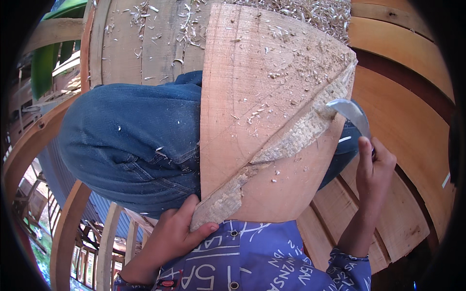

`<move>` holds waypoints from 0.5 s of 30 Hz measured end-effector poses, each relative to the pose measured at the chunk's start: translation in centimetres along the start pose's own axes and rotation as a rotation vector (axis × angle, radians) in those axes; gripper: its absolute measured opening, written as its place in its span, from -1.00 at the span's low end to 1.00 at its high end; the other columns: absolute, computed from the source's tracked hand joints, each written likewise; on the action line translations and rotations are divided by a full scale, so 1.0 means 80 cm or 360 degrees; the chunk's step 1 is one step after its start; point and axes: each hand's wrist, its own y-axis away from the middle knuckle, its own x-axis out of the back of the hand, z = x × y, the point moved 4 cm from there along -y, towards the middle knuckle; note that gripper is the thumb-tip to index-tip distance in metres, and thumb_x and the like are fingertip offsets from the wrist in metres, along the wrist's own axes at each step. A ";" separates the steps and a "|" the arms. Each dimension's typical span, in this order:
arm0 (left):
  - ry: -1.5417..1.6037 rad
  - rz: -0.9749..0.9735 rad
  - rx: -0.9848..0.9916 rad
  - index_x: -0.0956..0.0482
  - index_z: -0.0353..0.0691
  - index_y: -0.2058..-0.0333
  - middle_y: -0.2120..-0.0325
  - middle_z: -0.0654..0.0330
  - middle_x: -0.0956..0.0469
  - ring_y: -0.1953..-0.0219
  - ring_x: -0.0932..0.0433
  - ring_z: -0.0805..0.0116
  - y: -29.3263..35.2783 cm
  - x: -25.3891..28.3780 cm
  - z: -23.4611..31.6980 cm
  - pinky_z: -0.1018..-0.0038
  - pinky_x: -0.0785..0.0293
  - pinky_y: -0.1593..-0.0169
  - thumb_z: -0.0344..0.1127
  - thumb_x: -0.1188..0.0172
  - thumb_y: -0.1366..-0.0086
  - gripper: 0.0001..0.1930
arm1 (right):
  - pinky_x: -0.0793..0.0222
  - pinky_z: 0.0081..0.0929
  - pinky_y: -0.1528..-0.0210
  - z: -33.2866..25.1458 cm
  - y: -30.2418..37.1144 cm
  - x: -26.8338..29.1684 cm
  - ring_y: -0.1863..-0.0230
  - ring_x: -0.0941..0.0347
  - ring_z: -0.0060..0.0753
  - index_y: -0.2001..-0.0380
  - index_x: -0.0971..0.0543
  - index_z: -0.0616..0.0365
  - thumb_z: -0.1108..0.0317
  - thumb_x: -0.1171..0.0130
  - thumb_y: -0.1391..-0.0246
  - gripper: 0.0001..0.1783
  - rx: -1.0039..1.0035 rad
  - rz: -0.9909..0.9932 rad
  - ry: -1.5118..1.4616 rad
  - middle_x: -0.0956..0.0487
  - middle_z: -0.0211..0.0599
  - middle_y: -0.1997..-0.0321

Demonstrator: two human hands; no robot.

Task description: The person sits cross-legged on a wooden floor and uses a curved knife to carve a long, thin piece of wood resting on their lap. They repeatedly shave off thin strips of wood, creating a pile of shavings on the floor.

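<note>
A broad, pale reddish wooden board point(252, 72) lies across my lap, its near end against my shirt. A rough, grey-tan strip point(296, 138) with a bark-like surface runs diagonally over it; I cannot tell whether it is part of the board. My left hand point(182, 230) grips the board's near-left corner, at the strip's lower end, thumb and fingers on either side. In my right hand point(376, 167) is a hooked knife point(353, 114), its handle mostly hidden by the fingers. The curved blade's tip is at the strip's upper right part.
Wood shavings point(310, 14) cover the plank floor point(121, 53) beyond the board, and chips dot the board. My bent knee in jeans point(126, 140) fills the left side. Wide planks point(403, 111) lie to the right. Curved wooden railings point(68, 237) stand at the left.
</note>
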 end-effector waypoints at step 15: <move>-0.0291 0.0142 -0.0048 -0.36 -0.33 0.29 0.68 -0.08 -0.49 0.58 -0.56 -0.12 0.009 -0.014 -0.007 0.20 -0.46 0.49 0.09 -0.26 -0.15 -0.47 | -0.17 -0.28 0.61 0.032 -0.032 0.012 0.71 -0.31 -0.08 0.67 -0.44 0.24 -0.05 -0.31 0.03 -0.47 -0.0182 0.0154 0.0189 -0.34 -0.13 0.78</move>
